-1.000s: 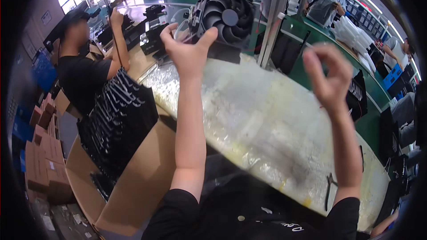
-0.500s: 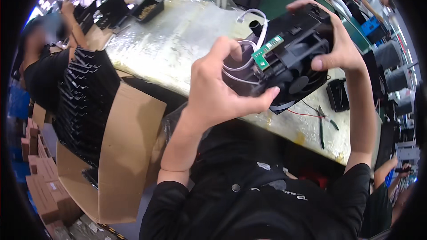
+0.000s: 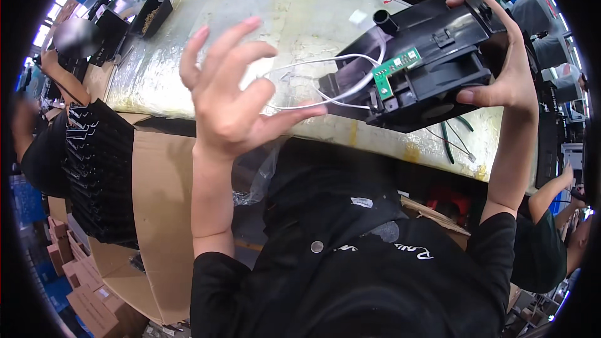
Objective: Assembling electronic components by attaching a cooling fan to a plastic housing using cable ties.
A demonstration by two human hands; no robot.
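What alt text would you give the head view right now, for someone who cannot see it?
The person's right hand holds up a black plastic fan unit with a small green circuit board, above a film-covered workbench. The left hand is raised and open beside it, thumb touching loose white wires. A cardboard box of stacked black parts stands at left.

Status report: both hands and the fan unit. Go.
Right hand grips black fan unit, raised over the bench. Left hand open, thumb at white wires. Nothing between them.

Workbench, yellowed plastic cover; black tray, green-handled tool on it.
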